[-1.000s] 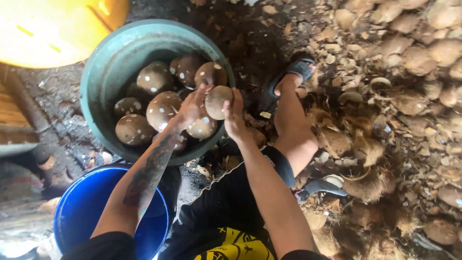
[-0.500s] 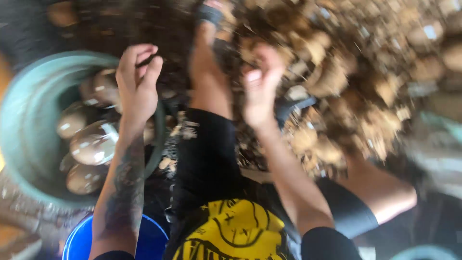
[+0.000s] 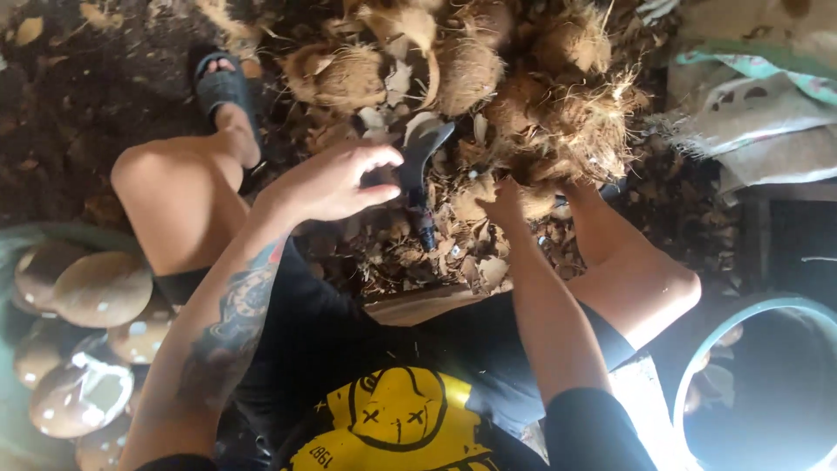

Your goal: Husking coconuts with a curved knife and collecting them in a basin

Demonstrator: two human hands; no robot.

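Seated person, head view looking down over own knees. Left hand (image 3: 336, 181) is spread, fingers apart, hovering just over the knife (image 3: 420, 179), gripping nothing; thumb and forefinger sit near the blade's upper end but contact cannot be told. The knife lies on the ground among husk scraps (image 3: 471, 262), dark handle pointing toward the person, curved blade toward the pile. Right hand (image 3: 506, 202) reaches into the base of the husked coconut pile (image 3: 523, 96), fingers curled onto a fibrous coconut (image 3: 475, 196) at the pile's near edge; a full grasp cannot be confirmed, since fibres hide the fingertips.

Pile fills the top centre, brown hairy husks, loose fibre sticking out. Left forearm is tattooed. Left knee (image 3: 170, 187) is raised at left, foot in a dark sandal (image 3: 222, 87) on dark soil above it. Right knee (image 3: 649, 283) is at right, beside the pile. Black shorts, and a black shirt with a yellow print at bottom centre.

Green tub (image 3: 17, 240) at far left edge holds peeled, smooth, pale-brown coconuts (image 3: 100, 288), wet-looking and packed together, well apart from both hands. Another round tub rim (image 3: 697, 366) at bottom right, interior dark. Cloth or sacks (image 3: 758, 96) heaped at top right, next to the pile.
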